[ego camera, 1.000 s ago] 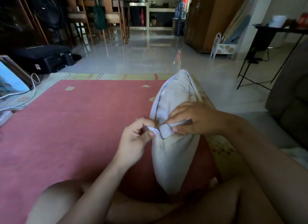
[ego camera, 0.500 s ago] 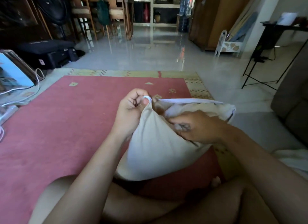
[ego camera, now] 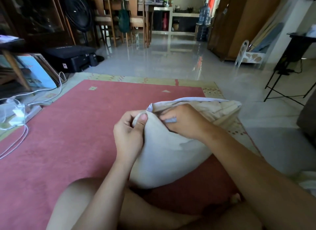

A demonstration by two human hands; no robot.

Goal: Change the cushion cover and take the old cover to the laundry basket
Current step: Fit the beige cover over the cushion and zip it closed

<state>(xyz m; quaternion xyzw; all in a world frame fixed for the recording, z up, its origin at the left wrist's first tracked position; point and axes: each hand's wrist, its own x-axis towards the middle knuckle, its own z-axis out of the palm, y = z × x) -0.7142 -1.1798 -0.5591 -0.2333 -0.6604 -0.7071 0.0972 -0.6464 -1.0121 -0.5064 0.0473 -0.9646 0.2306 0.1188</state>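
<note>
A cream cushion (ego camera: 164,161) lies across my lap on the red rug, its open end turned away from me. My left hand (ego camera: 130,132) pinches the cover's left corner between thumb and fingers. My right hand (ego camera: 183,122) grips the cover's edge near the opening, beside a small blue-grey tab (ego camera: 171,121). A white-piped edge of the cover (ego camera: 188,99) runs along the far side, and a beige inner cushion (ego camera: 220,108) shows inside the opening at the right.
The red rug (ego camera: 77,127) with a yellow border spreads ahead. White cables (ego camera: 20,139) and a blue box (ego camera: 35,74) lie at left, a black printer (ego camera: 71,58) behind. A black folding stand (ego camera: 290,75) and a sofa edge (ego camera: 307,120) sit at right. Glossy tile floor beyond.
The cushion went from standing upright to lying sideways on my lap. Both hands shifted to its near-left corner and the opening has spread, showing the inner cushion.
</note>
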